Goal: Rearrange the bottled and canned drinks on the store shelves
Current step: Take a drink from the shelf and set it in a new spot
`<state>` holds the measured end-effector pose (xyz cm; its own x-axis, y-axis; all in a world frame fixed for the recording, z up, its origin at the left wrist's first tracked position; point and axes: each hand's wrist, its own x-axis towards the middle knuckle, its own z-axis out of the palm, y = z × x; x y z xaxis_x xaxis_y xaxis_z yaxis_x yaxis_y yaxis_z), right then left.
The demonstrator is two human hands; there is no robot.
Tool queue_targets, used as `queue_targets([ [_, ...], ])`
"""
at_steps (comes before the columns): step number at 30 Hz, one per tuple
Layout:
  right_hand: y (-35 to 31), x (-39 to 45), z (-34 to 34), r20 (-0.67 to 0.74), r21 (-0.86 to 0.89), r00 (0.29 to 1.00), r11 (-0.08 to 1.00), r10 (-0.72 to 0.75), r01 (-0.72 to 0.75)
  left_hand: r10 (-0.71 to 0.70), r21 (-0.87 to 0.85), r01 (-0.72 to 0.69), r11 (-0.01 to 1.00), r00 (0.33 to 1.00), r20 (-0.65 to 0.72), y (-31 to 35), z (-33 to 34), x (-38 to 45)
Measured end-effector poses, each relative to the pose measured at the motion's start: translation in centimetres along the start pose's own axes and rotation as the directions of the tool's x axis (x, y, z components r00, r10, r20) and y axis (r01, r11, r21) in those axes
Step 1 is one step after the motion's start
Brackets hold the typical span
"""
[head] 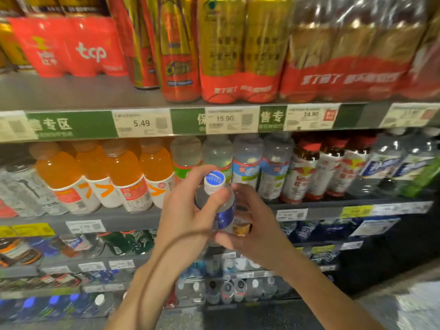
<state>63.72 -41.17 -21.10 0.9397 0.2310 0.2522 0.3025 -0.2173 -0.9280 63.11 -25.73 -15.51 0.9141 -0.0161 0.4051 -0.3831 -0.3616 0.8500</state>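
A clear bottle with a blue label and a blue-and-white cap (215,181) is held upright in front of the middle shelf. My left hand (188,215) grips its shoulder and body from the left, the thumb across the neck. My right hand (252,225) holds the lower part from the right, fingers curled round the label. Behind the bottle the shelf (333,206) has a gap between the orange drinks (126,170) and the pale bottles with blue labels (247,163).
The top shelf (95,96) carries red and gold multipacks. Red-capped bottles (309,167) and clear water bottles (385,163) stand to the right. Lower shelves (119,263) hold more bottles and cans. Grey floor shows at the bottom right.
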Motion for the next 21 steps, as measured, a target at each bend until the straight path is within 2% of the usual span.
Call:
queue_targets([
  [5,-2.7,-2.0,-2.1,-0.133,-0.026,0.991,1.0,0.006,-0.01,0.041,-0.058,-0.038,0.998,0.998,0.045,3.1,1.7,-0.4],
  [8,-3.9,-3.8,-3.6,-0.206,-0.05,0.979,0.999,-0.006,-0.005,-0.013,-0.149,0.026,0.989,0.996,0.093,4.2,2.7,-0.6],
  [10,-4.2,-5.2,-4.7,-0.266,-0.034,0.964,0.999,0.018,-0.028,-0.019,-0.153,0.045,0.987,0.986,0.165,5.0,3.6,-1.0],
  [13,-4.3,-6.9,-6.8,-0.339,-0.015,0.94,0.999,0.034,-0.041,0.047,-0.164,-0.004,0.986,0.965,0.258,5.8,5.2,-1.8],
  [21,-3.2,-10.2,-13.6,-0.422,-0.038,0.906,0.999,0.003,-0.021,0.038,-0.132,0.002,0.991,0.952,0.302,8.3,12.6,-2.6],
])
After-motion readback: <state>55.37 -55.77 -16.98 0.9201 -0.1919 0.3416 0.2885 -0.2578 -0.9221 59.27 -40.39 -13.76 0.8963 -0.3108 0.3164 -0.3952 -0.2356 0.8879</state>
